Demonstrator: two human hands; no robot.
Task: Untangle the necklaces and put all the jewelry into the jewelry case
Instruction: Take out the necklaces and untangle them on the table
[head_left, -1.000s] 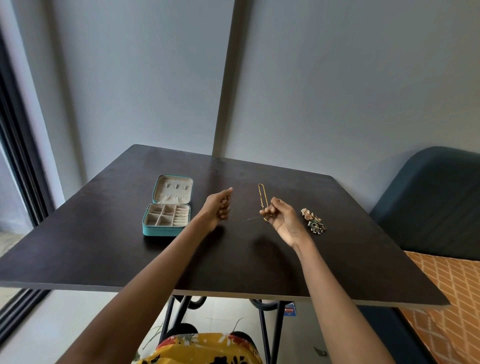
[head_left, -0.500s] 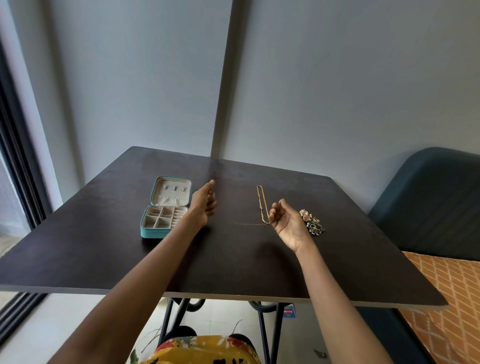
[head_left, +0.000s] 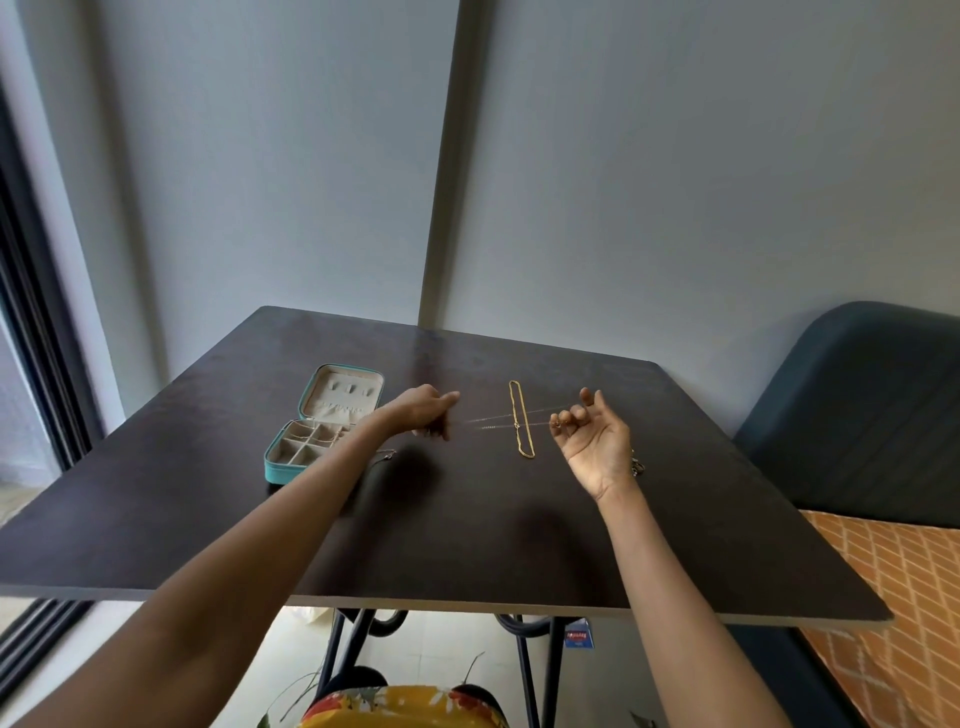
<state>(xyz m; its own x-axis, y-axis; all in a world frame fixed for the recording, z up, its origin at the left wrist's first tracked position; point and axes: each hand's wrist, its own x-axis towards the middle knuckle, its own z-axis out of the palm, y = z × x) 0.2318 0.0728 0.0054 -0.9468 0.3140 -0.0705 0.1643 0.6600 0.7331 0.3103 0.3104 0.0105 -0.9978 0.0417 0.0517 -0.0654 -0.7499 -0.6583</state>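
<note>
You are pinching a thin silver chain (head_left: 493, 418) taut between left hand (head_left: 428, 413) and right hand (head_left: 592, 439); the open jewelry case (head_left: 291, 462) is lying just beside your left hand.

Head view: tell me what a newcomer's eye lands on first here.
First, the two raised hands: the left hand and right hand stretch a thin silver chain taut between them above the dark table. Under that chain a gold necklace lies straight on the table. To the left sits an open teal jewelry case, its compartments showing.
</note>
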